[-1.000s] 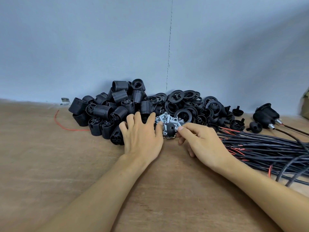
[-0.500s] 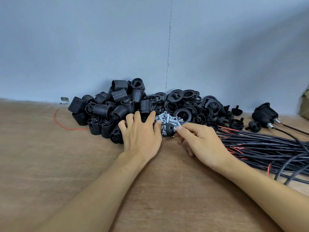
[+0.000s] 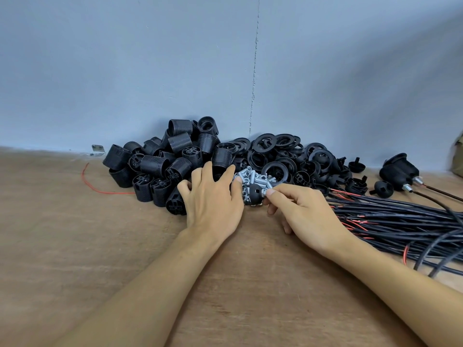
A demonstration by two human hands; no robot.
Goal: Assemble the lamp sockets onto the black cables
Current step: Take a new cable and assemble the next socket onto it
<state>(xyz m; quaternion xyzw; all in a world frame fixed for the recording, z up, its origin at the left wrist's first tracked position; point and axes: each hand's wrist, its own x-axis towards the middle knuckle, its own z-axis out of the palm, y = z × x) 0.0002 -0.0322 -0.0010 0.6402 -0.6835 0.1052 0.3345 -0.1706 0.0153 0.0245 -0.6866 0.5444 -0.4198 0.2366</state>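
The left hand [image 3: 213, 201] lay palm down on the wooden table [image 3: 75, 246], forearm stretched forward, fingers spread and straight against the heap of lamp sockets [image 3: 162, 166], thumb touching the pile of metal tubes [image 3: 253, 177]. The right hand [image 3: 303, 211] (wrist angled inward) pinched one silver fitting [image 3: 265, 192] between thumb and forefinger, beside a black cap [image 3: 251, 194]. The black cables [image 3: 400, 221] lay bundled at the right.
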